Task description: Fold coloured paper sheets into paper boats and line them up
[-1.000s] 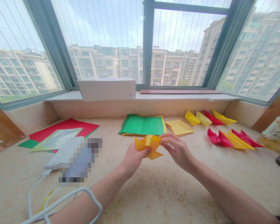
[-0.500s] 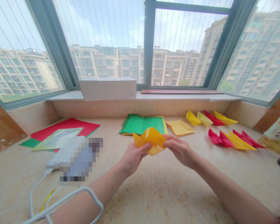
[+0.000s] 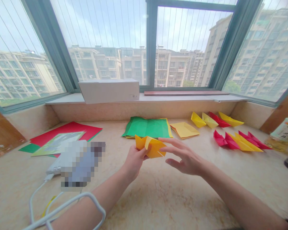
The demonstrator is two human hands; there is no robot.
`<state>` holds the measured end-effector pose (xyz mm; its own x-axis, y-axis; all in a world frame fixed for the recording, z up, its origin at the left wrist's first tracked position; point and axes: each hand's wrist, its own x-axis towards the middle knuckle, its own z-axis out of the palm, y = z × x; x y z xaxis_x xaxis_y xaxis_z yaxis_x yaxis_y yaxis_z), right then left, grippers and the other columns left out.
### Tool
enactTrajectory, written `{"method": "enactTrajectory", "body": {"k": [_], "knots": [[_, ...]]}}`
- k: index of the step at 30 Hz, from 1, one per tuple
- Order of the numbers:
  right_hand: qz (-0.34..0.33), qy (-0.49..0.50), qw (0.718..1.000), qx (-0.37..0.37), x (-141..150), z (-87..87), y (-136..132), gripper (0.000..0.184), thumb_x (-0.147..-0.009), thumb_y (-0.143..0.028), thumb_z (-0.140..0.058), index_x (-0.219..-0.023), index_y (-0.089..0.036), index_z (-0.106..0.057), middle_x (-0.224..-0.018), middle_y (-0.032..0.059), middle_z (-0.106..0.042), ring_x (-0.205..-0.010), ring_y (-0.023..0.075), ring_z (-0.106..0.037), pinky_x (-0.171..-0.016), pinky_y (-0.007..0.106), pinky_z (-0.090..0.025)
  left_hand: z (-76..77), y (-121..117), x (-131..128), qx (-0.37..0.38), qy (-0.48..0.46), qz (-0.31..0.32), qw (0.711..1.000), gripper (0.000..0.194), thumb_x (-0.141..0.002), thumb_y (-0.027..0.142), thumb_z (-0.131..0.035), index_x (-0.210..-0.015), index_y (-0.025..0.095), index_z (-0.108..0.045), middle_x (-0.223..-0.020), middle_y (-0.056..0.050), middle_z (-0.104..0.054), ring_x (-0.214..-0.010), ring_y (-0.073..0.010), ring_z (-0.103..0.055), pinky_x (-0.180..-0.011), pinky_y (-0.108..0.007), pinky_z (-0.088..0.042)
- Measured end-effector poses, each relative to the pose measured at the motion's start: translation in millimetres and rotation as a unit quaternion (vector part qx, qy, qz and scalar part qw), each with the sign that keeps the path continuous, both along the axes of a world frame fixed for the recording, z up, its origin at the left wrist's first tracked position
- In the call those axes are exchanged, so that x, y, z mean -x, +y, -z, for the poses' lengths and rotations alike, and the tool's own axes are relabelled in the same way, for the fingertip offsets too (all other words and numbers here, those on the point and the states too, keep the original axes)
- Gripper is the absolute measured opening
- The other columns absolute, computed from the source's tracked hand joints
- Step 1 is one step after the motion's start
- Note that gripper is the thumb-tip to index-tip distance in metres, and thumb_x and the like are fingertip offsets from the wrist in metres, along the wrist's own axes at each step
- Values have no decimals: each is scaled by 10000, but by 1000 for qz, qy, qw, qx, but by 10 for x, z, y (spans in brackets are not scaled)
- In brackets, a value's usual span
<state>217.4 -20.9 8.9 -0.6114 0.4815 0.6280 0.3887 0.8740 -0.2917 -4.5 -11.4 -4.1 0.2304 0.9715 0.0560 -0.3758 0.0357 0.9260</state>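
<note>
So, the head view is the only one here, looking down over a marble tabletop (image 3: 172, 195) toward a bay window. Plenty of folding already lies done: at the right, a back row of four paper boats stands upright, yellow (image 3: 198, 120), pale yellow (image 3: 210, 120), red (image 3: 218, 120) and yellow (image 3: 230, 119). Nearer the hands lies a tight group of flatter pointed folds in red (image 3: 220, 138) and yellow (image 3: 244, 143); how many, the overlap hides.

The piece in hand is unfinished, a folded yellow paper (image 3: 152, 147) with its creased points sticking up, held in the air above the tabletop, well short of the rows. The left grip (image 3: 134, 163) is closed on its lower edge, thumb on the near face. The right grip (image 3: 186, 158) is open with fingers spread, holding nothing, its fingertips (image 3: 165, 140) just beside the paper; whether they graze it, I cannot tell.

Still flat are a creased green paper stack (image 3: 146, 127) behind the hands, a yellow sheet (image 3: 184, 130) beside it, and a red sheet (image 3: 67, 128) at the left. A pixelated object (image 3: 78, 163) next to that sheet is too blurred to name, and a white cable (image 3: 32, 204) runs from it.
</note>
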Motion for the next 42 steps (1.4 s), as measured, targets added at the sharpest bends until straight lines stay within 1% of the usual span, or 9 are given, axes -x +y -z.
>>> {"method": "enactTrajectory", "body": {"k": [2,6,13,19,24,32,35,38,42], "knots": [[15,83,996,27,34,-13,-19,340,-947,-294,-544,-1283,-244,-547,-1418,126,-517,-1293,251,-506,-1061,465,-435,-6,-13,-5,-9,41,-2,999,407,-670,416,-823,-900,89,-744,-849,-114,-736,-775,-226,-677,-706,-305,-528],[57,199,970,131,120,-5,-25,206,-971,-307,-504,-1106,-231,-640,-1160,98,-678,-1085,219,-634,-930,394,-524,-30,-70,-46,-42,107,20,993,336,-676,414,-802,-765,94,-750,-710,-60,-700,-666,-163,-618,-640,-246,-477],[-5,185,958,218,215,52,-29,258,-920,-388,-595,-1087,-210,-676,-1118,105,-687,-974,205,-638,-821,348,-541,1,-118,-56,-51,137,58,988,376,-679,460,-788,-766,98,-741,-709,-66,-693,-644,-173,-611,-623,-261,-474],[63,189,948,248,287,174,-65,363,-878,-414,-641,-1183,-219,-625,-1092,76,-707,-942,213,-634,-866,392,-516,15,-156,-103,-59,117,97,987,384,-735,471,-750,-889,119,-759,-763,-75,-719,-665,-183,-644,-629,-264,-490],[63,201,930,302,374,185,-71,442,-884,-402,-628,-1282,-213,-589,-1118,79,-704,-981,228,-640,-869,391,-515,-8,-176,-105,-91,154,75,981,312,-766,392,-728,-935,132,-763,-826,-76,-736,-740,-202,-659,-677,-267,-491],[0,220,878,425,339,144,-11,389,-870,-503,-620,-1059,-170,-691,-967,63,-721,-883,215,-659,-752,317,-541,15,-189,-90,-114,220,80,966,300,-824,382,-638,-838,99,-736,-770,-81,-713,-686,-198,-644,-615,-256,-465],[12,219,875,431,303,100,-3,398,-846,-527,-639,-1008,-167,-694,-929,62,-714,-864,212,-654,-750,317,-530,-7,-186,-75,-138,233,45,962,282,-828,375,-640,-951,127,-697,-902,-91,-715,-767,-215,-667,-639,-264,-498],[12,208,865,456,258,58,12,411,-825,-544,-653,-943,-152,-687,-842,48,-695,-750,179,-634,-652,275,-501,-54,-166,-37,-181,245,-42,951,385,-799,312,-673,-1151,175,-599,-1099,-107,-665,-877,-222,-663,-652,-270,-531],[4,152,865,477,197,27,24,418,-809,-561,-656,-885,-152,-697,-765,30,-674,-666,155,-606,-574,241,-463,-89,-131,18,-284,256,-81,920,511,-764,181,-669,-1261,228,-557,-1265,-109,-589,-1066,-227,-598,-844,-319,-530]]}}
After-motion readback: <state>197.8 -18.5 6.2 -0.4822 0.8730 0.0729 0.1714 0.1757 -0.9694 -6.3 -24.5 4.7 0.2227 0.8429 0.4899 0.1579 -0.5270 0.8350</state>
